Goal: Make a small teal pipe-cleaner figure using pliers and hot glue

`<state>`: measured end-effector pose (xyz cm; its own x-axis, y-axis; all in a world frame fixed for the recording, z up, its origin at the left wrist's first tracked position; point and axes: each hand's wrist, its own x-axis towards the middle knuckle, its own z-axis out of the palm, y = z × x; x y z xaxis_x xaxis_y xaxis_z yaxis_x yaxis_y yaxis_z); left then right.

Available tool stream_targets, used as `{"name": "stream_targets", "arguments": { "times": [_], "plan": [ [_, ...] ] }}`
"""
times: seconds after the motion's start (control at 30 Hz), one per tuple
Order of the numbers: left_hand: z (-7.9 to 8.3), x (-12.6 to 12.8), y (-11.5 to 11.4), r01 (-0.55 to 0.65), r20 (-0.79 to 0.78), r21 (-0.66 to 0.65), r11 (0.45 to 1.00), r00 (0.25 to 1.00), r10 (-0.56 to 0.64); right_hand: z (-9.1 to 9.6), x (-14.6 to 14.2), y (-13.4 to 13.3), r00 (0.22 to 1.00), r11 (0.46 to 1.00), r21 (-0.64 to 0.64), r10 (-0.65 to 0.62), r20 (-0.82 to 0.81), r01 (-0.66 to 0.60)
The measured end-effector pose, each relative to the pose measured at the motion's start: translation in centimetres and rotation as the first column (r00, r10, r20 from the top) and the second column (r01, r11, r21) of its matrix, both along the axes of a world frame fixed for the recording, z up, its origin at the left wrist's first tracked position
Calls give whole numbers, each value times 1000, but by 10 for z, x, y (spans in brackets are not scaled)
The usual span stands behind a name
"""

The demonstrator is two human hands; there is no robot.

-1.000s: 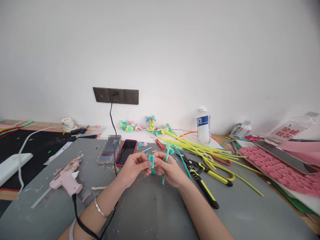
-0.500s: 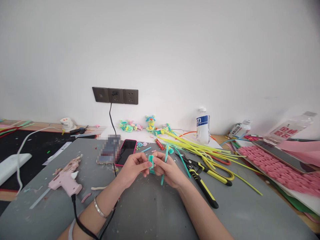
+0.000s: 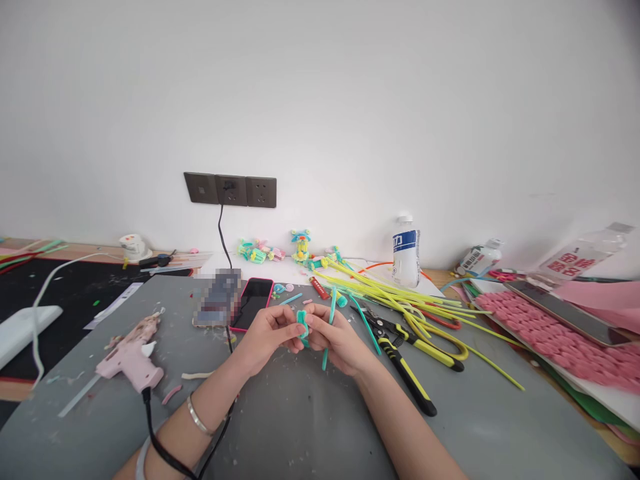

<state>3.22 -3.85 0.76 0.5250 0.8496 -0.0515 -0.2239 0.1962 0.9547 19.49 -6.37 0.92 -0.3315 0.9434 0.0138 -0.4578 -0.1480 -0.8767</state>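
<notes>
My left hand (image 3: 273,337) pinches the left side of a small folded piece of teal pipe cleaner (image 3: 301,319) between thumb and fingers. My right hand (image 3: 340,337) grips the same piece from the other side, its thumb against it. A straight teal pipe cleaner stem (image 3: 331,320) stands upright across the right hand, apparently tucked between its fingers. Part of the folded piece is hidden behind the fingertips. Just right of the hands lie black-and-yellow wire pliers (image 3: 400,350) and another teal stem (image 3: 367,325).
A pink glue gun (image 3: 133,360) with a black cord lies at left. Two phones, one pink-edged (image 3: 253,300), sit behind my left hand. Yellow pipe cleaners (image 3: 400,293) spread at right, near a white bottle (image 3: 406,253). Small pipe-cleaner figures (image 3: 301,247) stand by the wall.
Both hands stay in nearly the same place. The lower part of the folded teal piece between the fingers has shifted slightly.
</notes>
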Motion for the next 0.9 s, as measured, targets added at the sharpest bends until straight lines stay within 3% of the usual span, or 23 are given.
{"name": "stream_targets", "arguments": {
  "times": [0.33, 0.63, 0.77, 0.9],
  "plan": [
    [1, 1, -1, -2, -7, 42, 999, 1000, 3, 0, 1, 0, 1000, 1000, 3, -13, 26, 13],
    [3, 2, -3, 52, 60, -19, 998, 997, -51, 0, 4, 1, 1000, 1000, -1, 14, -6, -14],
    [8, 1, -4, 53, 81, -46, 998, 995, -49, 1, 18, 4, 998, 998, -12, -60, -13, 60],
    [10, 1, -4, 52, 50, -37, 998, 997, -50, 1, 25, 6, 982, 986, -10, -163, 100, 165]
  ]
}}
